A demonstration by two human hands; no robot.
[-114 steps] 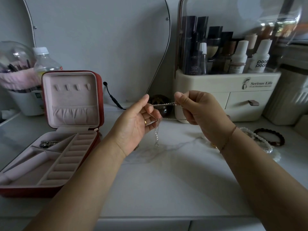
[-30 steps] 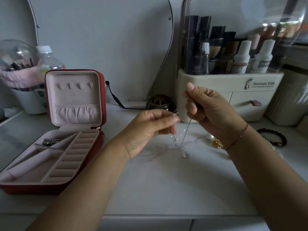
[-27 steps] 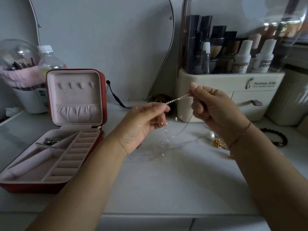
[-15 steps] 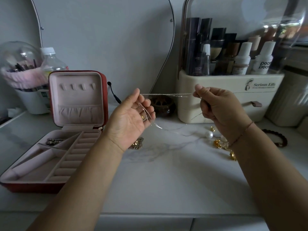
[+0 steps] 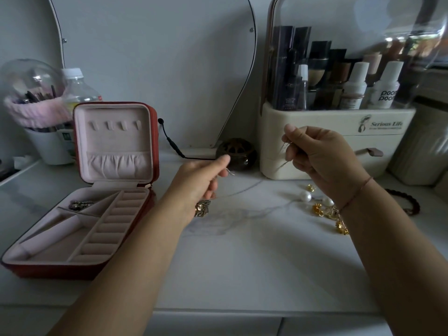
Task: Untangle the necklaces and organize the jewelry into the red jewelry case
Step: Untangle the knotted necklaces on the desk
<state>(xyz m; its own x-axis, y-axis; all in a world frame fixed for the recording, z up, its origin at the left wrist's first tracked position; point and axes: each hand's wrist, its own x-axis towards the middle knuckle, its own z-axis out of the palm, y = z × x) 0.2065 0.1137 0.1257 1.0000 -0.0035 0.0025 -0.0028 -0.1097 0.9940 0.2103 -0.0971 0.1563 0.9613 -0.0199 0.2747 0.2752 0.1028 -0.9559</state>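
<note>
My right hand [image 5: 320, 156] pinches a thin silver necklace chain [image 5: 283, 151] above the white marble counter, the chain blurred and hanging down. My left hand [image 5: 201, 180] is lower, its fingers curled on another bit of thin silver chain [image 5: 230, 172] by the fingertips. The red jewelry case [image 5: 155, 141] stands open at the left, pink inside, with one dark metal piece [image 5: 81, 204] in a back compartment. A bronze piece [image 5: 202, 208] lies under my left wrist. Pearl and gold pieces [image 5: 320, 207] lie under my right wrist.
A cream cosmetics organizer [image 5: 339, 141] with bottles stands behind my right hand. A dark round pot [image 5: 236, 154] and a black cable [image 5: 169, 139] sit by the mirror. A dark beaded bracelet [image 5: 407, 202] lies far right. A brush holder [image 5: 36, 112] and water bottle [image 5: 77, 88] stand far left.
The chain was stretched level between both hands; now my left hand has turned palm down and dropped, my right hand has lowered slightly, and the chain hangs slack.
</note>
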